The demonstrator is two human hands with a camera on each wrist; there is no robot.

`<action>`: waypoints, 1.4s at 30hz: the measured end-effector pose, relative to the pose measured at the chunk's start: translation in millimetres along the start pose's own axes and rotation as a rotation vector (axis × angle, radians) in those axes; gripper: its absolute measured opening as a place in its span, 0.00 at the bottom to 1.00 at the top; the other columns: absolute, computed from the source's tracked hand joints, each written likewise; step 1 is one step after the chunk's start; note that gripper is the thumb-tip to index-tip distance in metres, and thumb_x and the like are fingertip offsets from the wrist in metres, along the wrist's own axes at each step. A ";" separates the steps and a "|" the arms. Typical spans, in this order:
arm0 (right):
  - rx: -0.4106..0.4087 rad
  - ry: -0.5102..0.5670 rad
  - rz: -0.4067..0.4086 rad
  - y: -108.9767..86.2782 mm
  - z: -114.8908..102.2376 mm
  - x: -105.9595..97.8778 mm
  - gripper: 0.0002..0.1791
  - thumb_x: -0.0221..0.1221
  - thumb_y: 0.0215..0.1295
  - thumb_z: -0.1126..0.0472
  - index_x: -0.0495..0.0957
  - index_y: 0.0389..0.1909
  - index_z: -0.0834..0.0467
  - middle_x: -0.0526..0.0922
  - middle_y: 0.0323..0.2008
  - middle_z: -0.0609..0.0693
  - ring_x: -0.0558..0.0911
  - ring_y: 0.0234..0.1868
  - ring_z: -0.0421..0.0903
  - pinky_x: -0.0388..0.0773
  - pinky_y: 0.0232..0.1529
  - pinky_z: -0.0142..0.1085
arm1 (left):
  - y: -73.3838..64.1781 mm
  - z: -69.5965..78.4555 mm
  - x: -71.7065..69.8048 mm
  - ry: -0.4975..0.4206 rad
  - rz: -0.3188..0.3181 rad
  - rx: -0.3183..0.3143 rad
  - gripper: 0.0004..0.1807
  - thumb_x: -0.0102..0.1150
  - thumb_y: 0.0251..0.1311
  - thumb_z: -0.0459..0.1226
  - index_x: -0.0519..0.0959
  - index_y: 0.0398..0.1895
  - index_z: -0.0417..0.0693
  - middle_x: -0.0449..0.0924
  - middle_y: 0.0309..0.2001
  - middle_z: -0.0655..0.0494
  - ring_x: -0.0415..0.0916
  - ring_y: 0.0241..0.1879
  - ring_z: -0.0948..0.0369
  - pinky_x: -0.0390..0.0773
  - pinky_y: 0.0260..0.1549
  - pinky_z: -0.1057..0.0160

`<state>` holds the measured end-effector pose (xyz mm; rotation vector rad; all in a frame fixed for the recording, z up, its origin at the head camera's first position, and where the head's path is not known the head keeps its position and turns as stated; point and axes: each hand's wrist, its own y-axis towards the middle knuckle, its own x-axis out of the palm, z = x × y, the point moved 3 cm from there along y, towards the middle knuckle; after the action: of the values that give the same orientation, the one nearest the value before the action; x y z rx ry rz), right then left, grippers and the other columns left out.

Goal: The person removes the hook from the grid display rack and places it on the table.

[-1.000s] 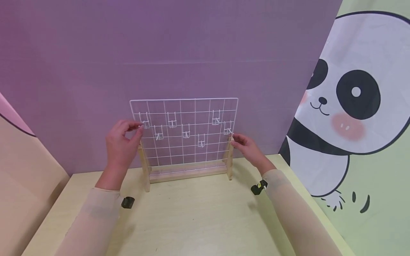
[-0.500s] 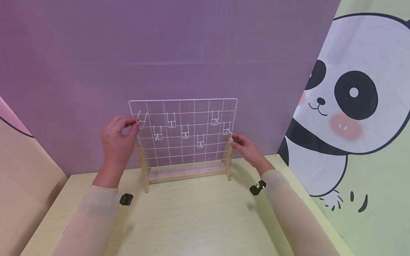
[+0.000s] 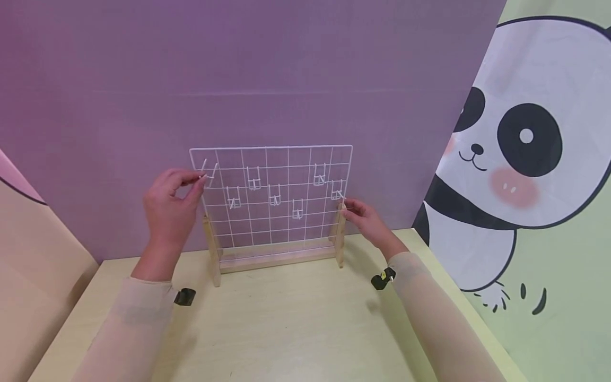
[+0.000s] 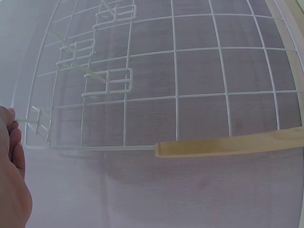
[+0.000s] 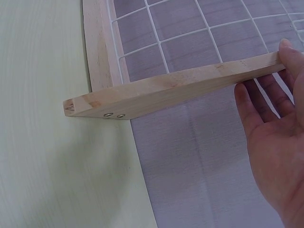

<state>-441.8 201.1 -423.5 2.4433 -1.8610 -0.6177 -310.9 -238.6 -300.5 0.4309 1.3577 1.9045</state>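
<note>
A white wire grid panel (image 3: 272, 147) stands upright in a wooden stand (image 3: 281, 262). At its upper left corner my left hand (image 3: 167, 215) pinches a white wire hook (image 4: 38, 121) by its front prong, between thumb and fingertips. The hook's two upper arms lean away from the grid's vertical wires. My right hand (image 3: 366, 218) holds the top of the stand's right post (image 5: 175, 85), the thumb on the front edge and the fingers behind. Several more white hooks hang on the grid, among them one hook (image 3: 254, 183) at upper middle and another (image 3: 319, 179) at upper right.
The stand rests near the back of a pale wooden table (image 3: 286, 329). A purple wall (image 3: 286, 63) rises close behind it. On the right is a wall with a panda picture (image 3: 530, 159). Each sleeve carries a small black wrist camera (image 3: 185, 297).
My left hand has moved up and left, and the pinched hook has tilted and shifted with it out of its flat position on the grid. My right hand stays on the post.
</note>
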 end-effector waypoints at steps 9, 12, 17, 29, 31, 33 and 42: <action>0.012 0.001 -0.002 2.2 2.7 -0.5 0.26 0.61 0.85 0.59 0.74 0.77 0.64 0.80 0.68 0.63 0.77 0.72 0.59 0.69 0.79 0.56 | -11.2 1.5 -9.9 0.007 0.006 -0.016 0.05 0.77 0.64 0.24 0.92 0.41 0.35 0.89 0.39 0.42 0.78 0.43 0.69 0.73 0.51 0.79; 0.012 0.008 0.000 1.9 2.5 -0.8 0.26 0.60 0.85 0.60 0.74 0.77 0.65 0.80 0.69 0.63 0.77 0.73 0.59 0.69 0.79 0.55 | -16.4 -0.6 -13.2 0.013 -0.001 -0.021 0.05 0.77 0.64 0.24 0.92 0.41 0.35 0.89 0.39 0.42 0.77 0.44 0.74 0.73 0.51 0.80; 0.002 0.020 0.004 1.2 0.2 -0.2 0.25 0.60 0.85 0.61 0.74 0.76 0.66 0.80 0.68 0.64 0.77 0.72 0.59 0.70 0.79 0.55 | -24.0 -4.0 -17.6 0.017 -0.011 -0.011 0.05 0.77 0.63 0.24 0.91 0.40 0.34 0.89 0.39 0.42 0.75 0.45 0.81 0.73 0.51 0.80; -0.005 0.001 0.004 1.8 3.1 -0.5 0.24 0.60 0.85 0.60 0.76 0.75 0.64 0.82 0.66 0.61 0.79 0.70 0.56 0.71 0.78 0.53 | -47.4 -10.1 -24.0 0.044 -0.068 -0.004 0.08 0.78 0.58 0.20 0.91 0.39 0.35 0.89 0.38 0.43 0.74 0.46 0.87 0.71 0.50 0.82; -0.004 0.001 0.005 1.7 2.9 -0.2 0.24 0.60 0.85 0.60 0.76 0.75 0.64 0.82 0.66 0.60 0.79 0.70 0.56 0.71 0.78 0.53 | -51.2 -11.4 -24.4 0.041 -0.076 -0.005 0.09 0.79 0.58 0.20 0.92 0.39 0.35 0.90 0.38 0.45 0.75 0.45 0.85 0.71 0.51 0.82; -0.002 0.000 0.004 1.1 2.4 0.1 0.24 0.60 0.85 0.60 0.76 0.75 0.64 0.82 0.66 0.61 0.79 0.70 0.57 0.71 0.78 0.54 | -55.4 -12.8 -24.8 0.043 -0.089 -0.002 0.10 0.79 0.57 0.19 0.92 0.39 0.35 0.90 0.38 0.45 0.76 0.45 0.82 0.71 0.51 0.83; 0.001 0.018 0.003 0.7 2.7 0.2 0.24 0.60 0.86 0.61 0.75 0.76 0.64 0.82 0.66 0.62 0.79 0.70 0.57 0.69 0.79 0.55 | -73.3 -21.7 -25.1 0.016 -0.150 0.037 0.11 0.77 0.54 0.17 0.91 0.38 0.35 0.89 0.38 0.44 0.76 0.45 0.80 0.71 0.53 0.81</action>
<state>-443.2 201.3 -425.9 2.4377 -1.8589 -0.5933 -280.7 -259.5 -372.0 0.3232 1.3977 1.7656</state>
